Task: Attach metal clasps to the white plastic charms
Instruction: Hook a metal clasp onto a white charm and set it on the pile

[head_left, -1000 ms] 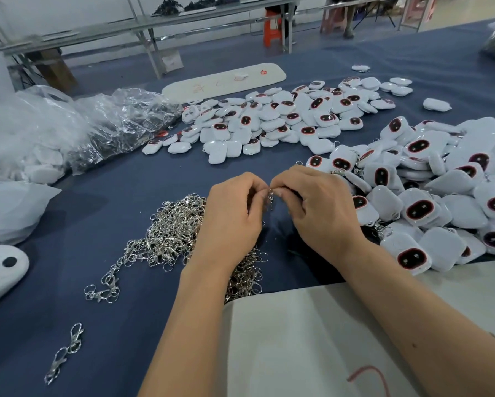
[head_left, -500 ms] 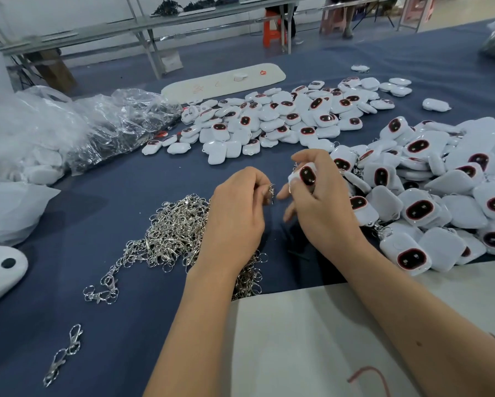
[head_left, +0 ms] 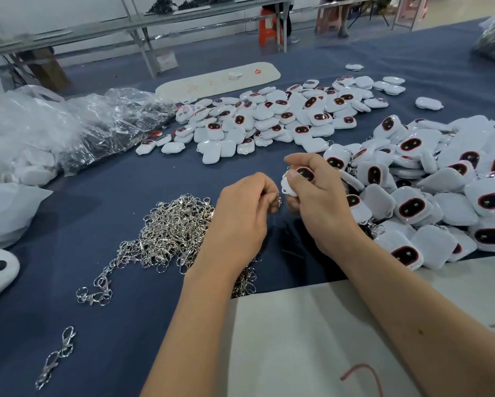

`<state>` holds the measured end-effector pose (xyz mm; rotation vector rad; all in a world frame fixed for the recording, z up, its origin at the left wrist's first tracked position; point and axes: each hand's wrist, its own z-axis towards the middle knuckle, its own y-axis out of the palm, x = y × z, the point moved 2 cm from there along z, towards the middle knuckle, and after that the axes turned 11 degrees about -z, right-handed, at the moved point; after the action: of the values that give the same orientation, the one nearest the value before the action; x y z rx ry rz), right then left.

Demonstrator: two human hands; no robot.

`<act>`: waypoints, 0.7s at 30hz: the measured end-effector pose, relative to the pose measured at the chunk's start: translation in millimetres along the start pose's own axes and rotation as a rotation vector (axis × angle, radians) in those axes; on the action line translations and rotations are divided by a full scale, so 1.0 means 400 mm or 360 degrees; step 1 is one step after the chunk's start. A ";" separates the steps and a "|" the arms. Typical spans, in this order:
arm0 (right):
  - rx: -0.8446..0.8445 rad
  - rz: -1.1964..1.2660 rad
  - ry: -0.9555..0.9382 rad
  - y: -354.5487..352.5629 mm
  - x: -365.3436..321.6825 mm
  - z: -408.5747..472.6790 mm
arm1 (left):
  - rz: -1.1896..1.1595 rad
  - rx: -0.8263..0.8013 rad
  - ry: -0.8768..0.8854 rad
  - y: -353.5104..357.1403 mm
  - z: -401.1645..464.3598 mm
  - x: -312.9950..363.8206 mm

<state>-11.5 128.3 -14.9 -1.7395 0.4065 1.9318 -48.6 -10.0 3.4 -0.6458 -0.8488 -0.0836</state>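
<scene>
A dark blue cloth (head_left: 83, 213) covered the work table. Beyond it ran a long metal-framed bench (head_left: 143, 27) before a pale wall (head_left: 54, 10). An orange stool (head_left: 269, 28) stood on the light floor (head_left: 452, 7) at the far side. A white sheet (head_left: 312, 339) overlay the near table edge.

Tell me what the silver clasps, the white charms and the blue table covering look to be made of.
Heap of silver lobster clasps: polished metal, judging by bright glints. White rounded charm with a dark red-rimmed oval in the right hand: glossy moulded plastic, showing soft highlights. Dark blue table covering: probably matte fabric or felt; no shine.
</scene>
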 end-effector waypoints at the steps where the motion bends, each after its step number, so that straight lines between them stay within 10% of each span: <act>1: -0.0002 -0.0022 -0.0005 0.002 0.000 -0.002 | 0.0000 -0.0008 -0.0004 0.001 0.000 0.000; 21: 0.0199 -0.0654 -0.0274 0.025 -0.021 -0.038 | 0.0443 -0.0034 -0.0409 0.037 0.014 0.015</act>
<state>-3.8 110.6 -9.7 -1.4309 0.0934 1.6999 -43.6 6.2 3.1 -0.7999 -0.9970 0.2467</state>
